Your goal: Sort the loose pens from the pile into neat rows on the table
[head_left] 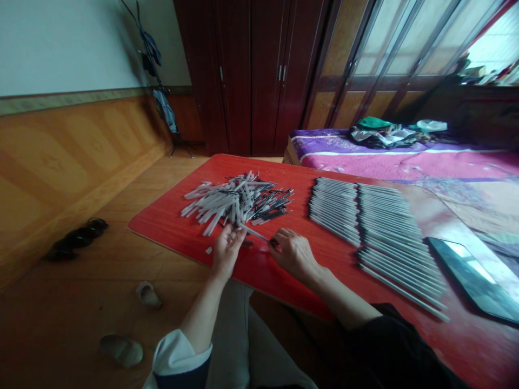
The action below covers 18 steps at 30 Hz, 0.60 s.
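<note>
The left hand [227, 249] is pinching a slim pale stick [254, 232] at one end, the right hand [292, 251] gripping the other, apparently steadying it over the red table [162, 227]; the loose pile [239, 200] is lying just beyond, probably for reach (tidy rows [389, 232] are resting rightward); the stick is looking straight, whitish.

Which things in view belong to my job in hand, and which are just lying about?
Likely the job:
Thin whitish strip, between left hand and right hand
Heap of slender white and black pieces
Rows of slim grey black-ended rods
Red table

Likely lying about:
Dark glossy rectangular device
Pale slippers on the floor
</note>
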{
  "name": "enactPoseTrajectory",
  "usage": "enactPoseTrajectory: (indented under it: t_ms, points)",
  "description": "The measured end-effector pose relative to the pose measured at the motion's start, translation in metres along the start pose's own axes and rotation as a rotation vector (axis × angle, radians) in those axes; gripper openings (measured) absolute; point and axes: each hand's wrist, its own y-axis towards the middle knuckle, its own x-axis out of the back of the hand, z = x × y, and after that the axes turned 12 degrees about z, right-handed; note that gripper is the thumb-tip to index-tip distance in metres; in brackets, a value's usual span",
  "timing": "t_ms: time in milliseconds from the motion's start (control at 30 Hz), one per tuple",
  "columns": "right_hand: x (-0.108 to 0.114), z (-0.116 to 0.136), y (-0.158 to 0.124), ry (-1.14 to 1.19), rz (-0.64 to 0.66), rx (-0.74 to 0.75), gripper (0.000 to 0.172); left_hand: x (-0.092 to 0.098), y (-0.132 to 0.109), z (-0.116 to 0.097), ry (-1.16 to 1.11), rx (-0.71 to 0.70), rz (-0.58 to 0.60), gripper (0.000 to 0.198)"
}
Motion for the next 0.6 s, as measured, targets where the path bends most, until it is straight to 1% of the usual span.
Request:
enactPoseTrajectory:
  t_ms: [67,200,300,400,600]
  points:
    - [0.006,-0.022,-0.012,-0.103,0.003,-0.061,0.021,0.0,0.0,0.0,-0.027,-0.026,0.01,0.042]
    - [0.017,-0.073,-0.039,-0.296,0.041,-0.211,0.022,0.002,0.0,0.005,-0.03,-0.038,0.013,0.04]
    - [0.022,-0.102,-0.053,-0.4,0.043,-0.311,0.024,0.003,0.001,0.007,-0.028,-0.046,0.016,0.039]
    - [0.027,-0.116,-0.058,-0.44,0.036,-0.387,0.022,0.003,0.001,0.007,-0.029,-0.052,0.004,0.039]
    - [0.028,-0.125,-0.059,-0.445,-0.014,-0.438,0.02,0.001,0.001,0.004,-0.055,-0.042,-0.001,0.041]
